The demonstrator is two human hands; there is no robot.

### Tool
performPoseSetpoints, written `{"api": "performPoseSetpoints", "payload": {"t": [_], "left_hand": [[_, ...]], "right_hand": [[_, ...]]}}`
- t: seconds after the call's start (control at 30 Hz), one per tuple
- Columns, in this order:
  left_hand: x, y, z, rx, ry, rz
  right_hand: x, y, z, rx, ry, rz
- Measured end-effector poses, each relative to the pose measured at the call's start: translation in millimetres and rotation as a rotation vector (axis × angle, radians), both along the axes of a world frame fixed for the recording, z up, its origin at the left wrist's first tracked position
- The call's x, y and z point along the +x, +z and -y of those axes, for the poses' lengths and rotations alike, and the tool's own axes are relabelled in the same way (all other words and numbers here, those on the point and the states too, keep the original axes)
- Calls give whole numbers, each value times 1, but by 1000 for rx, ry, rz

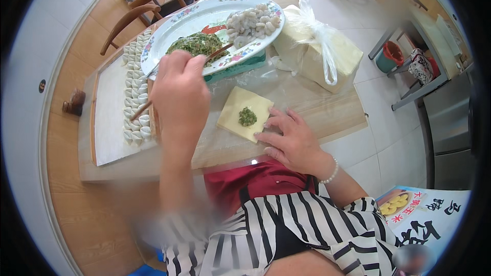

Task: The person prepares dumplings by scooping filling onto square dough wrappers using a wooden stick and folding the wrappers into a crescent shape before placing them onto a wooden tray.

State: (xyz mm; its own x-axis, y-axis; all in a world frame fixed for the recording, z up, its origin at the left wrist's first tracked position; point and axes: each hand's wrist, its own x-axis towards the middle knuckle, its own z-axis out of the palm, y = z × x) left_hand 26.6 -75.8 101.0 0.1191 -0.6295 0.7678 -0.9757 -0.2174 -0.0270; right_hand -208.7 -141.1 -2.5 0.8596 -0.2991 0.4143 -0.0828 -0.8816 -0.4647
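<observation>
My left hand [180,92] is closed around a thin wooden stick [218,52], whose far end reaches over the minced green filling [197,44] on a floral oval plate [180,13]. Peeled shrimp [253,23] and a smear of red paste [213,29] share that plate. On the table in front of me lies a square yellow dough wrapper [234,109] with a small mound of green filling [247,117] at its middle. The fingertips of my right hand [293,140] rest along the wrapper's right edge, spread apart.
A wood-edged tray [109,111] at the left holds rows of folded dumplings [134,92]. Beyond my right hand stands a tall block of wrappers [318,57] with a clear plastic bag [326,42] over it. The plate rests on a green container [239,67]. Chairs [157,2] stand farther back.
</observation>
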Motion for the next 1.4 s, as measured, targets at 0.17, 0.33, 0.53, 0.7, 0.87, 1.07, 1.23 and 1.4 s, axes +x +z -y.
{"api": "performPoseSetpoints", "payload": {"t": [0.17,0.33,0.53,0.7,0.87,1.07,1.23,1.4], "left_hand": [[14,2,34,90,26,215],[7,-5,35,56,-46,55],[13,-3,41,135,-12,113],[0,3,15,132,5,25],[-28,-20,-34,143,-140,-228],[1,-25,-18,-143,-80,-125],[16,-18,-4,-44,-122,-58],[-18,-74,-49,73,-262,-212]], "right_hand": [[2,0,-2,7,12,15],[0,1,0,21,-7,16],[0,2,-1,20,8,4],[2,1,-3,24,11,2],[-1,-3,0,36,-7,-5],[3,-2,-2,24,-19,23],[8,-2,-2,46,-20,61],[3,-12,8,119,-22,119]]}}
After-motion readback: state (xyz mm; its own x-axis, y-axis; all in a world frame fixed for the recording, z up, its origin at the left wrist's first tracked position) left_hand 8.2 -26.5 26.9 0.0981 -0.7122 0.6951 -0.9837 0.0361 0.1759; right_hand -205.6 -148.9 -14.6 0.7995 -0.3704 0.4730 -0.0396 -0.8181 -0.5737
